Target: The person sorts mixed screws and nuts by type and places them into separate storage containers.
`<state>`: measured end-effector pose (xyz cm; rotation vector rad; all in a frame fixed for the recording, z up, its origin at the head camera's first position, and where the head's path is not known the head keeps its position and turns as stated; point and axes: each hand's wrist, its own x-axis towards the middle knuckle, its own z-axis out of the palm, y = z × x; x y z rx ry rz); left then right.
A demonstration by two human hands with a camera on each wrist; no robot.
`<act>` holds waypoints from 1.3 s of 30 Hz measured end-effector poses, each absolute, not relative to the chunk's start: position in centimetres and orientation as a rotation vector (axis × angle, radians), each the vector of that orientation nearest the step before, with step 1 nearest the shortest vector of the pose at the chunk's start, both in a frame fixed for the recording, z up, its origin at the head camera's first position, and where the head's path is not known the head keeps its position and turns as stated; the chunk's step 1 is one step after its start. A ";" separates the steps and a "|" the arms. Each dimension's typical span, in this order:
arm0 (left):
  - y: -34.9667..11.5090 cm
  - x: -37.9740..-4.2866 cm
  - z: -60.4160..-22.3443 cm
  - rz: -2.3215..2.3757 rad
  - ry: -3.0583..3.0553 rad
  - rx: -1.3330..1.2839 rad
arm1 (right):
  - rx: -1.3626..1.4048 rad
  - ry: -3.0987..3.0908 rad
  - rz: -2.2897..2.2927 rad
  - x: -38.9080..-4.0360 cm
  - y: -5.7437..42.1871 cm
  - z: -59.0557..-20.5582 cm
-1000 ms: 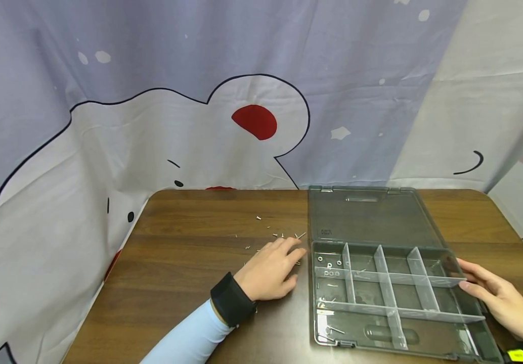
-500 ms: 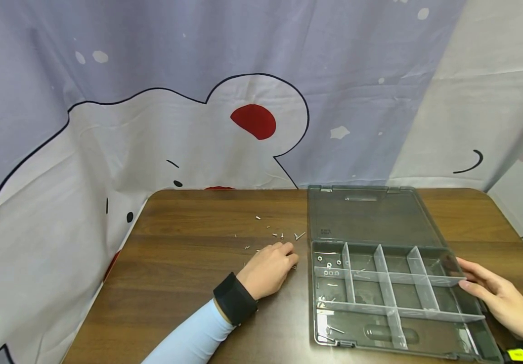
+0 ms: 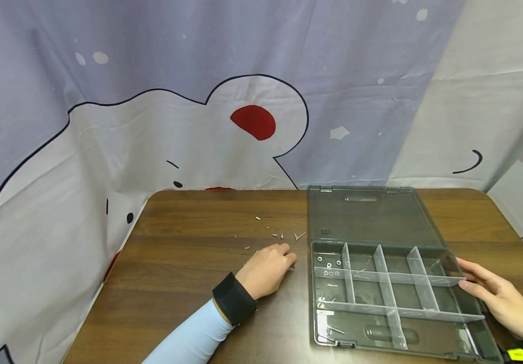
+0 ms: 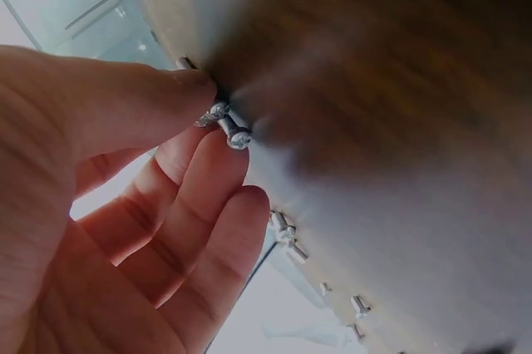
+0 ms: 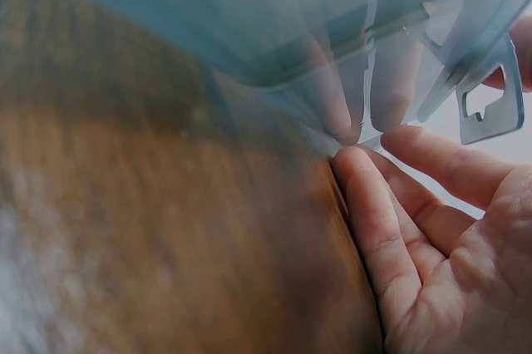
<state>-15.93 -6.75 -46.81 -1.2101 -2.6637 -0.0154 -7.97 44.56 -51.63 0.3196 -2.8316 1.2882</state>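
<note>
My left hand is low over the wooden table, left of a clear grey compartment box. Thumb and fingers pinch small metal screws, their heads showing at the fingertips in the left wrist view. Other loose screws lie just beyond this hand. At the box's right side, my right hand grips the wall, thumb over the rim and fingers against the outside. The right wrist view shows these fingers up against the clear plastic, low by the tabletop. Small nuts sit in the box's back left compartment.
The box's lid lies folded back toward the curtain behind the table. Clear dividers stand up inside the box. A few screws lie in its front left compartment. More tiny hardware is scattered farther back on the table.
My left hand has drawn back slightly from the box, its spread fingers closing to a pinch on screws. My right hand and the box have stayed put.
</note>
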 end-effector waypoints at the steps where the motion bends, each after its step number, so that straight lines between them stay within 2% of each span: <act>1: -6.8 -15.9 -46.8 -0.013 -2.662 -1.213 | 0.318 -2.831 1.287 -8.0 44.5 -51.6; 12: -6.9 -15.9 -46.9 -0.017 -2.601 -1.208 | 0.313 -2.816 1.290 -8.2 44.2 -51.3; 23: -6.5 -15.1 -45.1 -0.160 -2.599 -1.202 | 0.304 -2.830 1.279 -8.2 44.3 -51.2; 39: -4.8 -11.9 -41.8 -0.416 -2.245 -1.460 | 0.302 -2.843 1.272 -7.8 44.5 -51.5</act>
